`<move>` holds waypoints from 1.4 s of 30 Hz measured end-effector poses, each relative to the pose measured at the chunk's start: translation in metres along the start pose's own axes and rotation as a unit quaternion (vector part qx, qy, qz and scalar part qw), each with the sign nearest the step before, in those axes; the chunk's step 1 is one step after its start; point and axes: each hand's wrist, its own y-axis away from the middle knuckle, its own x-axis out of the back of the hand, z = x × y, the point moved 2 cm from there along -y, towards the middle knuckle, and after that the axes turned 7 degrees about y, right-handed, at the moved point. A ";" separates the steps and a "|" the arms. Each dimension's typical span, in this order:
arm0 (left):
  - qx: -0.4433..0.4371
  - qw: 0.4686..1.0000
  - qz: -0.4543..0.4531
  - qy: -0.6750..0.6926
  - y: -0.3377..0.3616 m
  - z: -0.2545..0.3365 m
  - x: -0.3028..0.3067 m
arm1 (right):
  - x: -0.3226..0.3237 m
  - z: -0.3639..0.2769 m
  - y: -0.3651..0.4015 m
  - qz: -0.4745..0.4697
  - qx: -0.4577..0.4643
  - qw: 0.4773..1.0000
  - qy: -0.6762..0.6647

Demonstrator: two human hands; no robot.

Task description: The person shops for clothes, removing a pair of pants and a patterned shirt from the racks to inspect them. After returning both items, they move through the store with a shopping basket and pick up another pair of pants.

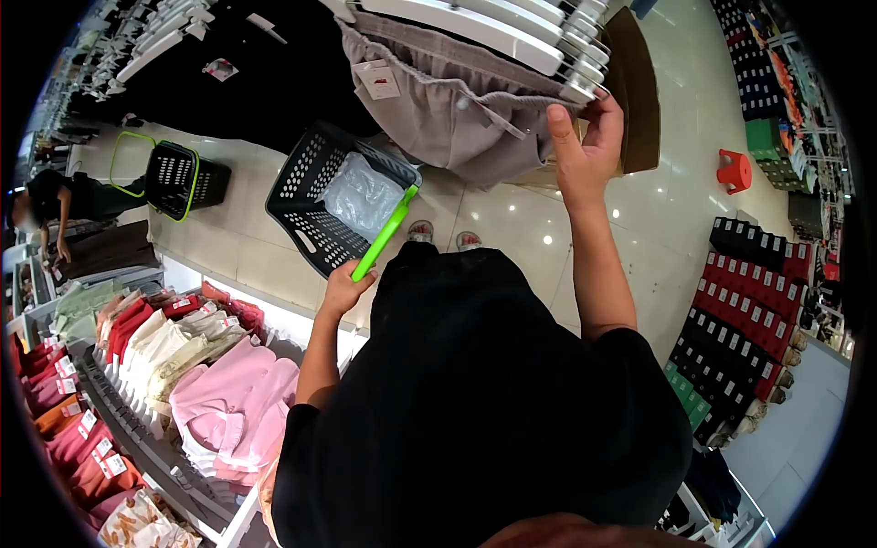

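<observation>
My left hand (pixel 343 290) is closed round the bright green handle (pixel 387 232) of a dark shopping basket (pixel 294 190). Inside the basket lies a clear plastic package (pixel 362 195). Up at the clothes rack, my right hand (pixel 589 146) has its thumb in front of the waistband corner of grey elastic-waist pants (pixel 438 110), with the fingers curled behind by the hanger end. The pants hang from a white hanger (pixel 475 35) and carry a white tag (pixel 377 80). Fingertips of the right hand are partly hidden.
A cardboard box (pixel 639 100) stands behind the rack. Stacked shoe boxes (pixel 740 320) line the right, near a red stool (pixel 734 172). Folded pink clothing (pixel 236 402) fills a display at lower left. Another person (pixel 55 205) bends beside a second basket (pixel 187 178).
</observation>
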 end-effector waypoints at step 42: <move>-0.163 0.949 -0.069 0.261 -0.204 0.100 0.025 | 0.001 0.015 0.103 -0.018 -0.272 0.961 0.053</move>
